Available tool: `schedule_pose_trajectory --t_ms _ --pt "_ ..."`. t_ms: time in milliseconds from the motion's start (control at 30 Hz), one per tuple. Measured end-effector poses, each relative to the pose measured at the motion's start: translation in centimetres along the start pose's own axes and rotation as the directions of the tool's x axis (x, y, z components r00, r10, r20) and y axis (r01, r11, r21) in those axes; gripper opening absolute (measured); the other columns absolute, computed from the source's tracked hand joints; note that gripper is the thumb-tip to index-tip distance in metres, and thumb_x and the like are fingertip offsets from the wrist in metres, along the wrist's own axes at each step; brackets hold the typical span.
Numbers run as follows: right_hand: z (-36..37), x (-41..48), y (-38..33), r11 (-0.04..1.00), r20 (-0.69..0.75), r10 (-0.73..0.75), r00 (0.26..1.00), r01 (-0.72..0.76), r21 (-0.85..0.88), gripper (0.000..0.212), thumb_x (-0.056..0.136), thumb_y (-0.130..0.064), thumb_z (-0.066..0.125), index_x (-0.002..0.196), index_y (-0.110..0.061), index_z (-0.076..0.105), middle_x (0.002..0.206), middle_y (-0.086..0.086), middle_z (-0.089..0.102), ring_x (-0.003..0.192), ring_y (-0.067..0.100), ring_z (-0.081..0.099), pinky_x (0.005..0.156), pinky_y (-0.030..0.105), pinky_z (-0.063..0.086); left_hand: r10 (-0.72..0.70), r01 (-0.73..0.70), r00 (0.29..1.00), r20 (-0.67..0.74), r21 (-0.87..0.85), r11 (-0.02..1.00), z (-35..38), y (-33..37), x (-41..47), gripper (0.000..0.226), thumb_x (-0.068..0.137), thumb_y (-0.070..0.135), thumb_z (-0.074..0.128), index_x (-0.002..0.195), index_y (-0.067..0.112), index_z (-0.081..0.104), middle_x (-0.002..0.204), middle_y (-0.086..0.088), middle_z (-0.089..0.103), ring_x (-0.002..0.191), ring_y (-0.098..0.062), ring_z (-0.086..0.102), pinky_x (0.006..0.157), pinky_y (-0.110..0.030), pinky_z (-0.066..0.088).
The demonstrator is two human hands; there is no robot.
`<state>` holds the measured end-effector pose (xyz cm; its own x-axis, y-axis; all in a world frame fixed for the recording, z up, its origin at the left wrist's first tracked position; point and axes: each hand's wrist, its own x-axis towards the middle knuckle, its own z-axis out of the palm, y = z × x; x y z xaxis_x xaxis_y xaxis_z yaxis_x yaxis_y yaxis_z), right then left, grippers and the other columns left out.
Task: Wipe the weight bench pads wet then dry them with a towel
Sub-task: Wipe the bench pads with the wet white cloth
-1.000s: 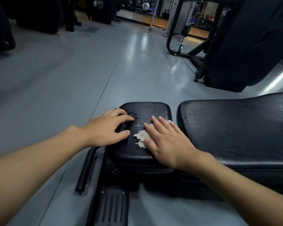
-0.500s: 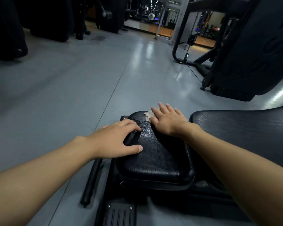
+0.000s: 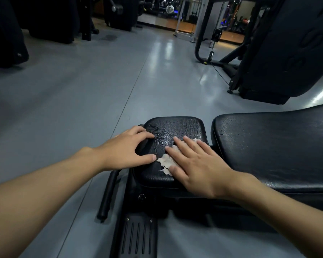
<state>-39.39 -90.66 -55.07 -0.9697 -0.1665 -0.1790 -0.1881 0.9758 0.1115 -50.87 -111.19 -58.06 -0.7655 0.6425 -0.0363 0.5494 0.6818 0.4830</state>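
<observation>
the small seat pad (image 3: 177, 131) lies left of the long back pad (image 3: 272, 146); a wipe (image 3: 166, 162) lies near its front edge under the right hand (image 3: 198, 168); the left hand (image 3: 127, 148) rests on its left edge.

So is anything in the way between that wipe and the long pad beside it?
Nothing visible. The right hand presses the wipe on the small pad; only a gap separates that pad from the long pad.

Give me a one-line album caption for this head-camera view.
Right hand presses a pale wipe flat on the small bench pad while the left hand rests on its edge.
</observation>
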Motion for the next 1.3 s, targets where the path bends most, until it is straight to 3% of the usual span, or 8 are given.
schedule_pose_trajectory --t_ms 133,467,600,800,967,1133,1200,1300 --pt "-0.2 4.4 1.6 0.999 -0.002 0.034 0.999 -0.034 0.008 0.062 0.102 -0.057 0.015 0.159 -0.034 0.006 0.168 -0.002 -0.005 0.153 0.016 -0.009 0.123 0.041 -0.005 -0.003 0.003 1.000 -0.007 -0.010 1.000 -0.1 -0.5 -0.1 0.095 0.061 0.086 0.044 0.143 0.037 0.040 0.151 0.022 0.028 0.137 -0.002 0.035 0.113 -0.035 0.034" --pt "-1.0 15.9 3.8 0.974 0.034 0.213 0.976 -0.215 0.069 0.063 0.102 -0.053 0.014 0.159 -0.029 0.011 0.168 0.001 0.001 0.154 0.021 -0.004 0.122 0.049 -0.002 0.012 -0.012 1.000 -0.014 0.033 0.999 0.1 -0.7 -0.1 0.078 0.078 0.076 0.055 0.146 0.042 0.033 0.154 0.024 0.022 0.138 -0.002 0.032 0.108 -0.032 0.032" --pt "-0.4 14.9 3.5 0.977 0.014 0.203 0.979 -0.204 0.056 0.064 0.101 -0.055 0.013 0.160 -0.029 0.007 0.168 0.001 -0.001 0.154 0.023 -0.004 0.123 0.045 -0.001 0.020 -0.020 1.000 0.000 0.051 0.998 -0.2 -0.6 -0.3 0.079 0.079 0.075 0.054 0.147 0.040 0.033 0.154 0.022 0.024 0.140 -0.001 0.030 0.112 -0.035 0.031" --pt "-0.1 9.3 1.2 0.996 0.005 0.086 0.996 -0.086 0.027 0.065 0.100 -0.057 0.010 0.159 -0.029 0.005 0.168 -0.001 -0.003 0.154 0.020 -0.007 0.124 0.043 -0.004 -0.030 0.029 0.999 0.020 0.049 0.998 -0.7 -0.3 -0.7 0.084 0.077 0.077 0.057 0.143 0.033 0.029 0.146 0.019 0.037 0.128 -0.011 0.047 0.102 -0.040 0.042" --pt "0.1 3.4 -0.8 1.000 0.005 -0.011 1.000 0.011 -0.012 0.095 0.073 -0.065 -0.018 0.159 -0.029 0.001 0.168 -0.001 -0.005 0.153 0.019 -0.009 0.123 0.042 -0.005 -0.021 0.023 0.994 0.106 -0.018 1.000 -1.0 -0.3 -1.6 0.108 0.068 0.075 0.070 0.149 0.033 0.012 0.158 0.012 0.027 0.141 -0.012 0.035 0.114 -0.036 0.033" --pt "0.3 -0.2 -1.7 0.995 -0.023 -0.092 0.995 0.091 -0.036 0.089 0.079 -0.063 -0.014 0.159 -0.031 0.003 0.168 0.000 -0.005 0.153 0.021 -0.011 0.123 0.045 -0.009 -0.021 0.022 0.991 0.129 -0.002 1.000 -1.1 -0.1 -2.0 0.113 0.068 0.071 0.073 0.153 0.030 0.011 0.161 0.012 0.020 0.144 -0.009 0.029 0.114 -0.030 0.030" --pt "0.2 -0.6 -1.5 0.998 -0.049 -0.065 0.997 0.065 -0.017 0.085 0.081 -0.067 -0.011 0.158 -0.037 0.002 0.167 -0.001 -0.008 0.153 0.019 -0.014 0.121 0.049 -0.010 -0.015 0.013 0.991 0.132 0.014 1.000 -1.0 -0.1 -2.0 0.111 0.069 0.072 0.070 0.153 0.029 0.013 0.162 0.016 0.012 0.145 -0.005 0.024 0.114 -0.027 0.028" --pt "0.3 0.1 -1.2 0.999 -0.057 -0.022 0.998 0.024 0.033 0.085 0.079 -0.070 -0.008 0.157 -0.040 0.006 0.168 -0.004 -0.004 0.153 0.015 -0.010 0.123 0.043 -0.006 -0.003 0.002 0.992 0.125 0.007 1.000 -0.7 -0.4 -1.8 0.107 0.069 0.072 0.070 0.152 0.028 0.019 0.163 0.019 0.007 0.146 -0.003 0.021 0.114 -0.024 0.025"
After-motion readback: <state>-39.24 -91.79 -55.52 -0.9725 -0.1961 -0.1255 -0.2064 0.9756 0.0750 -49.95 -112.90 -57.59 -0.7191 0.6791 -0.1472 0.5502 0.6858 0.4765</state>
